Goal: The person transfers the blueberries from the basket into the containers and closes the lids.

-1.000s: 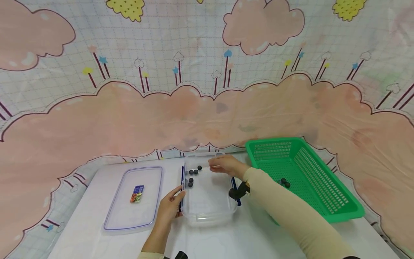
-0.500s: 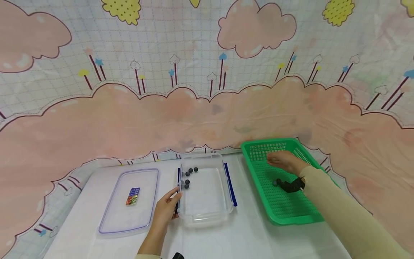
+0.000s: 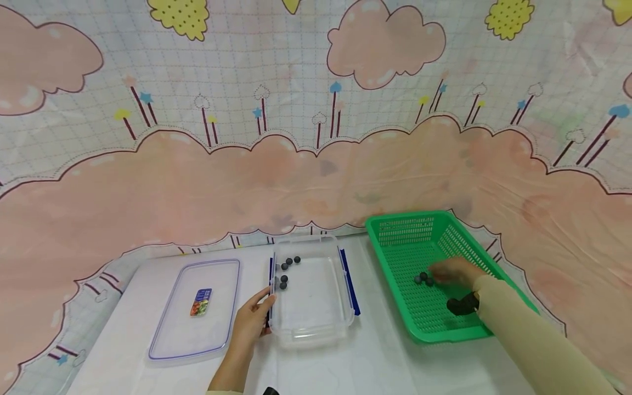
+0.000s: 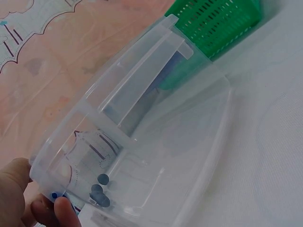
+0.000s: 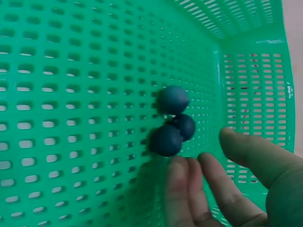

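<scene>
A clear plastic food box (image 3: 316,329) stands without its lid, its blue side clips hanging down. My left hand (image 3: 250,318) grips its left wall; in the left wrist view, the thumb and fingers (image 4: 66,213) hold its edge. Several dark blueberries (image 3: 283,278) lie inside along that left side. My right hand (image 3: 456,271) is down inside the green basket (image 3: 412,329), fingers apart and holding nothing. Just beyond its fingertips, three blueberries (image 5: 173,100) sit close together on the basket's perforated bottom.
Left of the box, a clear lid (image 3: 170,312) with a purple-blue rim lies flat on the white table (image 3: 375,362). It bears a small colourful label (image 3: 201,302). A patterned cloth (image 3: 247,186) hangs behind the table.
My right hand has moved right from above the box into the basket and lowered beside the blueberries there. My left hand keeps its grip on the box.
</scene>
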Demonstrator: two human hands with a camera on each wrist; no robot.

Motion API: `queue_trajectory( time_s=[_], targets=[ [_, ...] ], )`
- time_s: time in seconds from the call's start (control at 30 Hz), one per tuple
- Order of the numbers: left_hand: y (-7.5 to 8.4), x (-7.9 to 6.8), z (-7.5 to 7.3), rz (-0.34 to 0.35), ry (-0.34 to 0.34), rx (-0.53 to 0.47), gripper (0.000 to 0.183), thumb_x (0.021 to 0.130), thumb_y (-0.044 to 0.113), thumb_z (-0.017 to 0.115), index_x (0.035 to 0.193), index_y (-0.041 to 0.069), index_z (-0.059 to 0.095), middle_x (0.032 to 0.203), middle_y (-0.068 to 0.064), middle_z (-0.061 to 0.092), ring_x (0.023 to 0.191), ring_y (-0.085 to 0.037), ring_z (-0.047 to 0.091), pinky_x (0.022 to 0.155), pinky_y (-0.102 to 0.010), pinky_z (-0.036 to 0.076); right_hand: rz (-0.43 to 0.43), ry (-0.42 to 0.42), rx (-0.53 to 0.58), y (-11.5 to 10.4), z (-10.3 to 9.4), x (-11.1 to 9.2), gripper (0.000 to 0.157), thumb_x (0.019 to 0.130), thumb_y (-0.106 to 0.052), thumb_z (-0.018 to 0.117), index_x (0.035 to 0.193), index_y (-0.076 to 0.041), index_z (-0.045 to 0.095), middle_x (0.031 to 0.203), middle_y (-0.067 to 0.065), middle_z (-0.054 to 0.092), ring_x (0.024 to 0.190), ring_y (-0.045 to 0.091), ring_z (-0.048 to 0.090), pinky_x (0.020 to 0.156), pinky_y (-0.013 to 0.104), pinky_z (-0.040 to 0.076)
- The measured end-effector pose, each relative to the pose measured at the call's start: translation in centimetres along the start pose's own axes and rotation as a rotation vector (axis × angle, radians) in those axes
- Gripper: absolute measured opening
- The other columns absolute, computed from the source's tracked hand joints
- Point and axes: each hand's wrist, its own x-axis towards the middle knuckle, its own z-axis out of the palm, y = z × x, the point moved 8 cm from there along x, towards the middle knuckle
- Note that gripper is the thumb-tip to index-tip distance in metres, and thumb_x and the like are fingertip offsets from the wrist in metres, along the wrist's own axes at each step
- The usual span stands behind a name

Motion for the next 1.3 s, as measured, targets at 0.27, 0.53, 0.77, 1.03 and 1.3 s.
queue_trajectory(
  time_s=[0.27, 0.53, 0.77, 1.03, 1.3],
  targets=[
    [0.0, 0.0, 0.0, -0.008, 0.001, 0.009, 0.049, 0.095, 0.034, 0.065, 0.138, 0.013, 0.058, 0.093, -0.004, 0.056, 0.067, -0.013, 0.044, 0.051, -0.023, 0.050, 0.073, 0.036, -0.085, 1.0, 0.3, 0.1, 0.050, 0.094, -0.011, 0.063, 0.126, 0.024, 0.047, 0.119, 0.036, 0.057, 0.097, 0.031, 0.068, 0.087, 0.040, 0.058],
    [0.0, -0.1, -0.1, 0.000, 0.003, -0.001, 0.049, 0.094, 0.034, 0.066, 0.138, 0.012, 0.058, 0.091, -0.004, 0.056, 0.064, -0.012, 0.044, 0.050, -0.022, 0.050, 0.114, 0.062, 0.011, 1.3, 1.0, 0.2, 0.054, 0.092, -0.006, 0.066, 0.128, 0.026, 0.040, 0.100, 0.025, 0.060, 0.073, 0.016, 0.068, 0.075, 0.031, 0.060],
    [0.1, -0.3, 0.1, -0.007, 0.007, 0.008, 0.047, 0.095, 0.033, 0.065, 0.138, 0.014, 0.058, 0.093, -0.004, 0.054, 0.066, -0.013, 0.043, 0.051, -0.022, 0.050, 0.132, 0.085, 0.011, 1.3, 1.1, 0.3, 0.058, 0.092, -0.002, 0.064, 0.130, 0.028, 0.033, 0.095, 0.021, 0.055, 0.065, 0.012, 0.066, 0.070, 0.027, 0.060],
    [0.1, -0.2, 0.2, 0.000, 0.003, 0.000, 0.046, 0.095, 0.032, 0.065, 0.137, 0.014, 0.059, 0.090, -0.003, 0.053, 0.064, -0.012, 0.042, 0.051, -0.022, 0.050, 0.164, 0.082, 0.046, 1.6, 1.0, 0.4, 0.051, 0.093, -0.001, 0.063, 0.128, 0.025, 0.038, 0.091, 0.016, 0.053, 0.062, 0.011, 0.065, 0.069, 0.025, 0.059],
    [0.2, -0.3, 0.1, 0.005, 0.001, 0.002, 0.047, 0.095, 0.031, 0.065, 0.137, 0.013, 0.059, 0.090, -0.003, 0.053, 0.063, -0.012, 0.042, 0.050, -0.022, 0.050, 0.162, 0.035, 0.087, 1.7, 0.9, 0.3, 0.044, 0.092, 0.001, 0.062, 0.125, 0.023, 0.044, 0.098, 0.021, 0.052, 0.068, 0.013, 0.066, 0.073, 0.027, 0.059]
  ],
)
